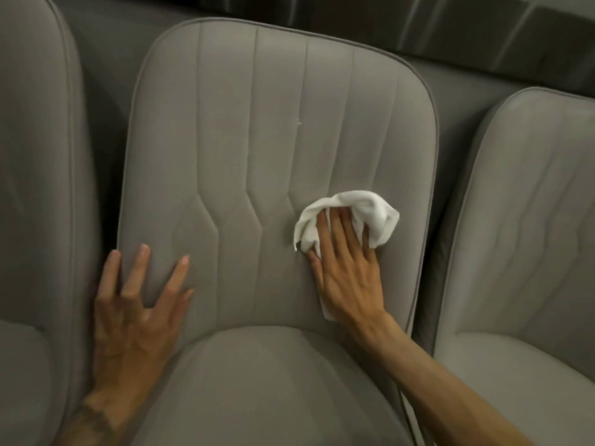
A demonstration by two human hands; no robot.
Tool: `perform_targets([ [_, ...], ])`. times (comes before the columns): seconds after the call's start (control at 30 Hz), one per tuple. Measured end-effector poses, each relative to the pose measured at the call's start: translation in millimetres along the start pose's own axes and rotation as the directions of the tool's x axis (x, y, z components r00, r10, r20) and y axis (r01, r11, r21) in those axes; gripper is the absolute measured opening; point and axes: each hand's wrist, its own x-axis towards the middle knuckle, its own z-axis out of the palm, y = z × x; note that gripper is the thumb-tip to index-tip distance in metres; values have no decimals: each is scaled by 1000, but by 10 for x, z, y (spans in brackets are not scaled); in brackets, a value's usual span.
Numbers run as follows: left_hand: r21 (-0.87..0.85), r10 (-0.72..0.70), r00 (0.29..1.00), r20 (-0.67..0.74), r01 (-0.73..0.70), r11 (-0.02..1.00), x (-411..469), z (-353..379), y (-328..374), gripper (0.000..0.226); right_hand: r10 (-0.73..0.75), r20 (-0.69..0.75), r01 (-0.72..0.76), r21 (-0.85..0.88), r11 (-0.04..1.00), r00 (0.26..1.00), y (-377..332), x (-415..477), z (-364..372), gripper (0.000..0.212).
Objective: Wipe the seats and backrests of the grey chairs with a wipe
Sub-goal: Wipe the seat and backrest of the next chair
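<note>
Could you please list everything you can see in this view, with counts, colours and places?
middle chair backrest: one, grey, centre, with stitched vertical seams
middle chair seat: one, grey, bottom centre, below the backrest
left chair: one, grey, left edge, partly cut off
right chair: one, grey, right edge, partly cut off
wipe: one, white, crumpled, on the backrest's lower right
dark panel: one, dark grey, behind the chairs along the top
left hand: one, fingers spread, rests on the backrest's lower left edge
right hand: one, presses the wipe against the backrest
</note>
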Motion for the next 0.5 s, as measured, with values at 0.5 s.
perform_targets([
  [0.5, 18, 5, 1000, -1, -5, 1000, -11, 5, -30, 53, -7, -107, -11, -160, 987, 994, 635, 386, -395, 62],
])
